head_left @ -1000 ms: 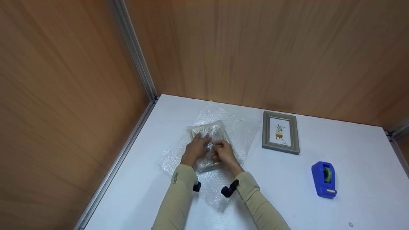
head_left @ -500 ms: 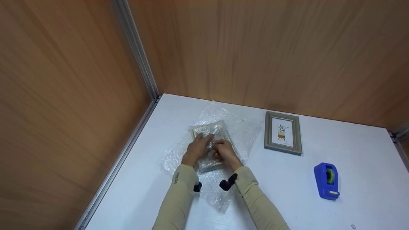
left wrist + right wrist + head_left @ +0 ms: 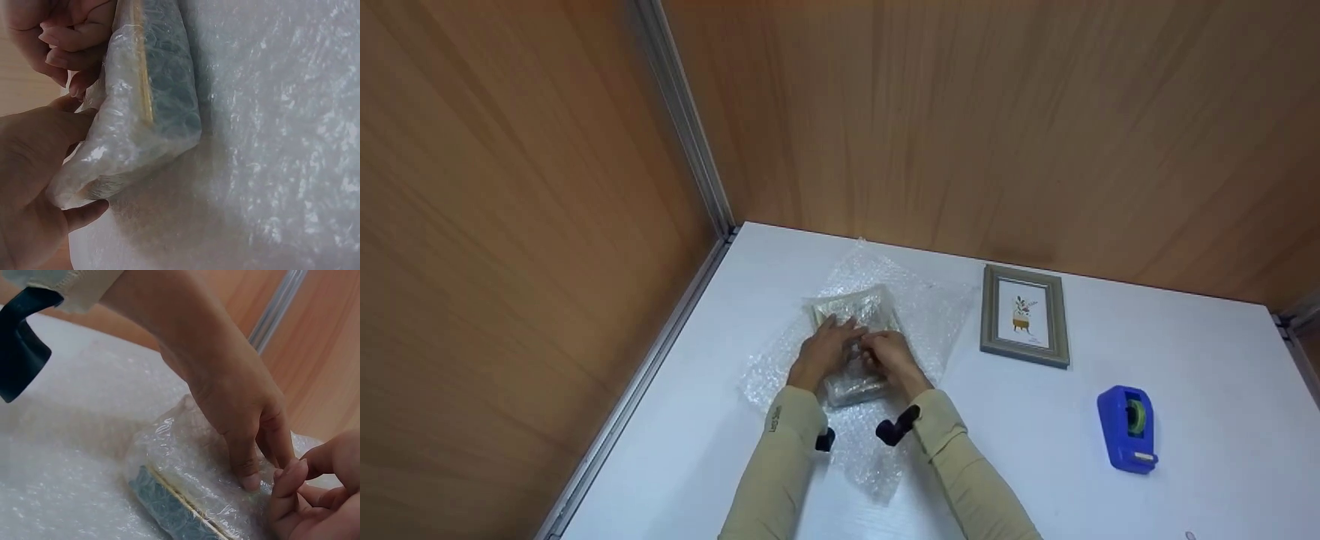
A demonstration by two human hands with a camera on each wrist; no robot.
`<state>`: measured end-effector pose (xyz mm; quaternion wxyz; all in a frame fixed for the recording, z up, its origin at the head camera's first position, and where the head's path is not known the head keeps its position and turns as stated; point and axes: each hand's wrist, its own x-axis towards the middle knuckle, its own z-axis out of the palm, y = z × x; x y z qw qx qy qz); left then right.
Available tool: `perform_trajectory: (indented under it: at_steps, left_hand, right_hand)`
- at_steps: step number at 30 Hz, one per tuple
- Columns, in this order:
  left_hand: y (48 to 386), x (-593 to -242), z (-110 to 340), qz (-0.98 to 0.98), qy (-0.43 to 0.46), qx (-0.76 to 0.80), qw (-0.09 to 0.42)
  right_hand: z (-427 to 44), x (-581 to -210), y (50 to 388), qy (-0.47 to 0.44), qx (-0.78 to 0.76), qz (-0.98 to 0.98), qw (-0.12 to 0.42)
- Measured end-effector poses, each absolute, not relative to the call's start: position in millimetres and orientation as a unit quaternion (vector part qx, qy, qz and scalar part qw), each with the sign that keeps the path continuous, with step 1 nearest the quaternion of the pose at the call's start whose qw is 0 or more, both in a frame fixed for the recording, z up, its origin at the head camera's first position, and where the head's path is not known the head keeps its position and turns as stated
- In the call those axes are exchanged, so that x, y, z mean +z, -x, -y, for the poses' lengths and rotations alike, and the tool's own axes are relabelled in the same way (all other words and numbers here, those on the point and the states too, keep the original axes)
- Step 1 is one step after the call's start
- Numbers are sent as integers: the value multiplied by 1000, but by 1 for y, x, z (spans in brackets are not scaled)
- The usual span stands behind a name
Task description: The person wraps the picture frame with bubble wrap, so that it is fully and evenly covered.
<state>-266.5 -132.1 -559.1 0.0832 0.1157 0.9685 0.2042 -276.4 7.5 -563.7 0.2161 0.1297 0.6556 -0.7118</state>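
The right hand (image 3: 891, 356) is drawn to a narrow pinch on the wrap (image 3: 945, 319); which fold or strip lies between its fingertips I cannot tell. The left hand (image 3: 819, 354) is spread rather than clenched, laid across the packet (image 3: 855, 386), which sits on the loose wrap on the table (image 3: 690, 435). The step in hand appears to be working at a lap on the packet's upper face. For a good result, bear down with the left hand close beside the pinch, and move the wrap low and slowly along the surface; a sharp upward pull could tear the bubbles or shift the packet. The left wrist view shows a gilt edge (image 3: 143, 73) through the wrap, which the head view does not resolve. The right wrist view shows the left thumb (image 3: 248, 475) resting on the wrapped face. Only the head view shows the frame (image 3: 1025, 315), right of the packet, and the tape dispenser (image 3: 1121, 435), farther right and nearer the person.
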Motion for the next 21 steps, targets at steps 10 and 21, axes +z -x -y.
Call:
perform_trajectory:
  at_steps: [10,21]
  left_hand:
    - [269,-557,131,-972,-89,197,96]
    - [268,-554,126,-976,-78,167,115]
  right_hand:
    - [-5,-553,275,-143,-698,-670,210]
    - [-9,-557,281,-124,-576,-793,155]
